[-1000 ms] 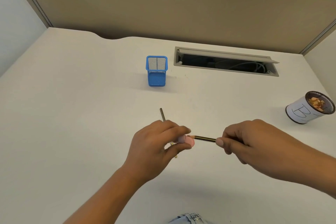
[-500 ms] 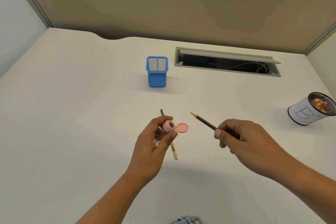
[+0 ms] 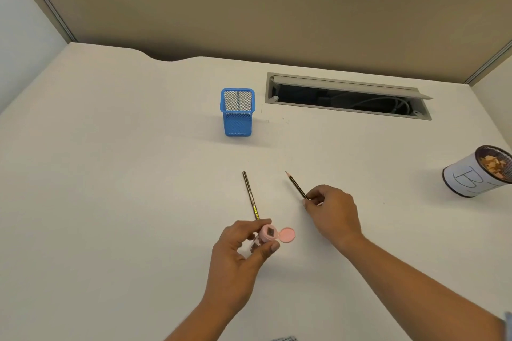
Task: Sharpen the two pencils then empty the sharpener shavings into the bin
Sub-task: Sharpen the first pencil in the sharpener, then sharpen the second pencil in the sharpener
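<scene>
My left hand (image 3: 238, 246) grips a small pink sharpener (image 3: 267, 233) with a clear shavings holder; its round pink lid (image 3: 287, 235) hangs open to the right. My right hand (image 3: 332, 210) pinches a dark pencil (image 3: 296, 185) by its rear end, its sharp tip pointing up and left just above the desk. A second dark pencil (image 3: 250, 195) lies flat on the desk between my hands, blunt end away from me, its near end hidden behind my left fingers. The bin (image 3: 471, 174), a white-wrapped mesh cup holding shavings, stands at the far right.
A blue mesh pencil cup (image 3: 237, 112) stands upright at the back centre of the white desk (image 3: 110, 174). Behind it to the right is an open cable slot (image 3: 346, 98). A beige partition wall (image 3: 277, 16) closes off the back.
My right hand pulled the pencil out of the sharpener and carried it away up and right, its point now bare. My left hand drew the sharpener back toward me, uncovering the second pencil.
</scene>
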A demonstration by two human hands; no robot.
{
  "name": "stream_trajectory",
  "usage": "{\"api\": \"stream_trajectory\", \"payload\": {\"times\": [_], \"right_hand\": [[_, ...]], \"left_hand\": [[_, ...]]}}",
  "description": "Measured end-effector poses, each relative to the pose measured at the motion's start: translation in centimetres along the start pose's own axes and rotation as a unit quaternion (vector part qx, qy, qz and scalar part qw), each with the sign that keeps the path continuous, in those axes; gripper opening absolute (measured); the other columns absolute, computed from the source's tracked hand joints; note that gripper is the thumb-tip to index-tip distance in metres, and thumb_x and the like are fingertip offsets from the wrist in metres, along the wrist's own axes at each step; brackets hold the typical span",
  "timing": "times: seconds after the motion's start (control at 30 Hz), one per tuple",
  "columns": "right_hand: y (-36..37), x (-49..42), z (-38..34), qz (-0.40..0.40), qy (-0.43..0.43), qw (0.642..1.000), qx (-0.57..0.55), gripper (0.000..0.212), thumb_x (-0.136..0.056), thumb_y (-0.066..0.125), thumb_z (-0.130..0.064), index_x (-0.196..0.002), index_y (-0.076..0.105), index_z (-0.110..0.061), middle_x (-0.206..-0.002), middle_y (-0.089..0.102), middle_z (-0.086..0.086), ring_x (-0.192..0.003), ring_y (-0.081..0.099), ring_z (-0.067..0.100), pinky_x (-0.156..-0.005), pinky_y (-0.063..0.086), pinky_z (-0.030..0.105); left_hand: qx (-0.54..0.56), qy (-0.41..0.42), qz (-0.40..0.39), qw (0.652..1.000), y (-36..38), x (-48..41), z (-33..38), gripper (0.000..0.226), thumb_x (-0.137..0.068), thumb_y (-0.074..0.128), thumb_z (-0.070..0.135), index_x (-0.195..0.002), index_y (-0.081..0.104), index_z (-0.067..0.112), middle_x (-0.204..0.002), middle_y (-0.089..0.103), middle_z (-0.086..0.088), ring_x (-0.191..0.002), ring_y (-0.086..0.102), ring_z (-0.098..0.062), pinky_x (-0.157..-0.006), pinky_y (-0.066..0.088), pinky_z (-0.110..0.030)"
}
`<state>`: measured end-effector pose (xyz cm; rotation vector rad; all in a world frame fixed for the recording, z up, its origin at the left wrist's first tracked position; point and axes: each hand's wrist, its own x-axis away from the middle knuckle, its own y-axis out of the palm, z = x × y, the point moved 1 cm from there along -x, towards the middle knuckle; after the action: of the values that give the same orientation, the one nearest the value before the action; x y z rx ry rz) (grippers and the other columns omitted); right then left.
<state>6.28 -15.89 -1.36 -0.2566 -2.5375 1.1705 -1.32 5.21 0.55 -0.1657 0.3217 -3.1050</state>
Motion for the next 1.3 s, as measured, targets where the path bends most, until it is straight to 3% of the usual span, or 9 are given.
{"api": "stream_trajectory", "payload": {"times": [0.13,0.27,0.43,0.53,0.63,0.77,0.87,1.07,1.3], "right_hand": [[1.1,-0.9,0.2,0.01,-0.001,1.0,0.009,0.007,-0.085,0.068,-0.022,-0.091,0.071,-0.023,-0.082,0.07,-0.01,-0.08,0.066,0.017,-0.069,0.047,0.026],[1.5,-1.3,0.2,0.016,-0.001,1.0,0.01,0.003,-0.085,0.069,-0.023,-0.088,0.07,-0.022,-0.078,0.069,-0.012,-0.076,0.066,0.016,-0.065,0.046,0.026],[1.6,-1.5,0.3,0.012,-0.001,1.0,0.009,0.006,-0.085,0.072,-0.025,-0.087,0.069,-0.02,-0.076,0.067,-0.012,-0.077,0.066,0.017,-0.066,0.046,0.026],[1.3,-1.4,-0.2,0.039,-0.022,0.999,0.01,0.017,-0.085,0.074,-0.033,-0.091,0.067,-0.018,-0.084,0.066,-0.005,-0.08,0.062,0.017,-0.07,0.045,0.028],[1.4,-0.8,-1.6,0.054,-0.058,0.997,0.0,0.012,-0.087,0.071,-0.031,-0.087,0.065,-0.021,-0.083,0.065,-0.006,-0.078,0.06,0.014,-0.067,0.043,0.028],[2.7,-0.3,-3.6,-0.01,-0.095,0.995,-0.012,0.011,-0.089,0.065,-0.018,-0.081,0.062,-0.026,-0.08,0.066,-0.01,-0.068,0.058,0.002,-0.06,0.041,0.017],[4.1,0.1,-4.4,-0.06,-0.108,0.992,0.0,0.001,-0.089,0.067,-0.022,-0.089,0.066,-0.022,-0.082,0.067,-0.008,-0.072,0.06,0.009,-0.065,0.047,0.022],[5.7,0.6,-4.8,-0.121,-0.115,0.981,0.101,0.039,-0.082,0.07,-0.054,-0.098,0.059,-0.02,-0.091,0.062,-0.003,-0.082,0.06,0.018,-0.074,0.053,0.034],[5.7,0.5,-5.1,-0.119,-0.102,0.982,0.102,0.016,-0.083,0.062,-0.027,-0.096,0.067,-0.019,-0.085,0.073,-0.003,-0.084,0.066,0.021,-0.074,0.055,0.035]], "left_hand": [[0.017,-0.037,-0.001,0.999,0.4,0.3,-0.7,0.03,-0.078,0.083,0.022,-0.099,0.074,0.042,-0.098,0.074,0.019,-0.09,0.063,-0.006,-0.07,0.044,-0.011],[0.016,-0.052,0.001,0.998,0.7,0.2,-1.2,0.031,-0.078,0.083,0.022,-0.099,0.073,0.043,-0.1,0.073,0.018,-0.091,0.063,-0.007,-0.072,0.046,-0.022],[0.012,-0.06,-0.005,0.998,1.1,-0.5,-1.7,0.037,-0.077,0.083,0.023,-0.1,0.07,0.048,-0.1,0.073,0.019,-0.09,0.063,-0.007,-0.073,0.046,-0.025],[0.003,-0.06,-0.007,0.998,1.1,-0.9,-2.0,0.036,-0.077,0.083,0.025,-0.1,0.07,0.048,-0.099,0.073,0.02,-0.09,0.062,-0.006,-0.071,0.047,-0.022],[0.002,-0.054,0.002,0.999,0.8,-1.3,-2.3,0.027,-0.075,0.081,0.034,-0.099,0.073,0.043,-0.099,0.072,0.021,-0.09,0.062,-0.006,-0.071,0.046,-0.022],[-0.003,-0.044,0.007,0.999,0.3,-1.6,-2.4,0.028,-0.073,0.076,0.039,-0.102,0.073,0.038,-0.098,0.071,0.021,-0.091,0.061,-0.001,-0.073,0.043,-0.023],[-0.025,-0.034,0.019,0.999,-0.5,-1.8,-2.4,0.028,-0.072,0.073,0.043,-0.1,0.071,0.045,-0.097,0.07,0.025,-0.091,0.061,0.001,-0.071,0.042,-0.016],[-0.045,-0.054,0.012,0.997,-1.7,-2.1,-3.2,0.029,-0.08,0.079,0.028,-0.102,0.069,0.044,-0.096,0.069,0.025,-0.091,0.062,0.001,-0.071,0.041,-0.004],[-0.065,-0.075,-0.008,0.995,-2.1,-2.1,-3.5,0.029,-0.087,0.076,0.022,-0.105,0.067,0.043,-0.098,0.067,0.027,-0.091,0.061,0.003,-0.073,0.043,-0.006]]}}
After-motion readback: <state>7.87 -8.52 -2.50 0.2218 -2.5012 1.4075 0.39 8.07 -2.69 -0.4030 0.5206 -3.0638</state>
